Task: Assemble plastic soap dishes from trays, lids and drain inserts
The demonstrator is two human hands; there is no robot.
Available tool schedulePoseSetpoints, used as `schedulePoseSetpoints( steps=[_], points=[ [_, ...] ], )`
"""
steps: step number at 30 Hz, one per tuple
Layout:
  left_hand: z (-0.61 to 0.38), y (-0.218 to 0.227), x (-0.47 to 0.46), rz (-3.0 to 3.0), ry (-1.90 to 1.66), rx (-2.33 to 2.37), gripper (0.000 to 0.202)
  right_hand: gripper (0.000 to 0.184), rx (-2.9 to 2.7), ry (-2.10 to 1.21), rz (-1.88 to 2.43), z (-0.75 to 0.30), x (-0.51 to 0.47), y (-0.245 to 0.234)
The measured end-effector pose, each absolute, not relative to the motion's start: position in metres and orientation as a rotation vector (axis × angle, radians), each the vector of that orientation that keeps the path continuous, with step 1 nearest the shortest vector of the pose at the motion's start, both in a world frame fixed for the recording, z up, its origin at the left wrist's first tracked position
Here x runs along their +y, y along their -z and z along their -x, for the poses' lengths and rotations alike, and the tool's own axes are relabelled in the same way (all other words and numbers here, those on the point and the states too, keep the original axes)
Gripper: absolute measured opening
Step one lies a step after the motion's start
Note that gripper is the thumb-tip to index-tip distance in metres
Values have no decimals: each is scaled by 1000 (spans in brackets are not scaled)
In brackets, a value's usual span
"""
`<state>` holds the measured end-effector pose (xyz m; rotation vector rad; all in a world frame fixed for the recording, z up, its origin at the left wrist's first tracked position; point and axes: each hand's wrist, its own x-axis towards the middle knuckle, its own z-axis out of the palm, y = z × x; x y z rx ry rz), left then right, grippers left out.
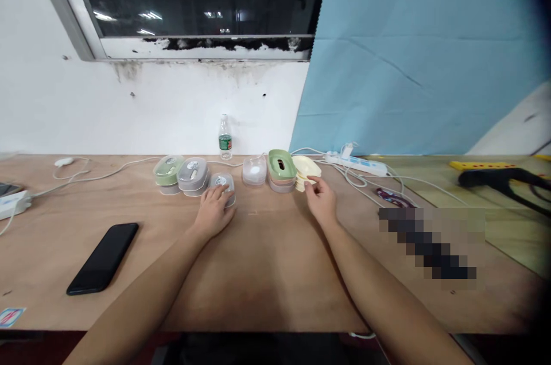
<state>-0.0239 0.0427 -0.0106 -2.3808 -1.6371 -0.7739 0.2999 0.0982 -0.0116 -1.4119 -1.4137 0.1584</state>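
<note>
My left hand [214, 211] lies over a small grey lidded box [224, 186] on the wooden table [267, 261], its fingers curled round the box. My right hand [321, 198] touches the near edge of a cream-coloured stack of lids [305, 170], fingers pinched at its rim. Between my hands stand a clear box [254, 170] and a green-lidded box [281, 167]. Left of the grey box sit another grey-lidded box [193, 174] and a green-lidded box [168, 172].
A black phone [103, 257] lies at the near left. A water bottle [224, 137] stands by the wall. A white power strip [357, 163] with cables lies at the right, a yellow tool [482, 165] farther right. White cables run along the left.
</note>
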Motion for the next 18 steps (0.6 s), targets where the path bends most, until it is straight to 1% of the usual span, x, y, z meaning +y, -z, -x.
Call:
schedulePoseSetpoints(
  steps=[4, 8, 11, 18],
  points=[
    [19, 15, 41, 2411, 583, -1664, 46, 51, -1419, -182, 1475, -320, 116, 24],
    [22, 18, 44, 2365, 547, -1706, 50, 60, -1498, -187, 1514, -328, 128, 32],
    [24, 18, 46, 2349, 557, -1729, 50, 58, -1554, -202, 1533, -329, 131, 32],
    [25, 21, 47, 2244, 566, -1800, 44, 43, -1505, -210, 1501, -330, 130, 35]
  ],
)
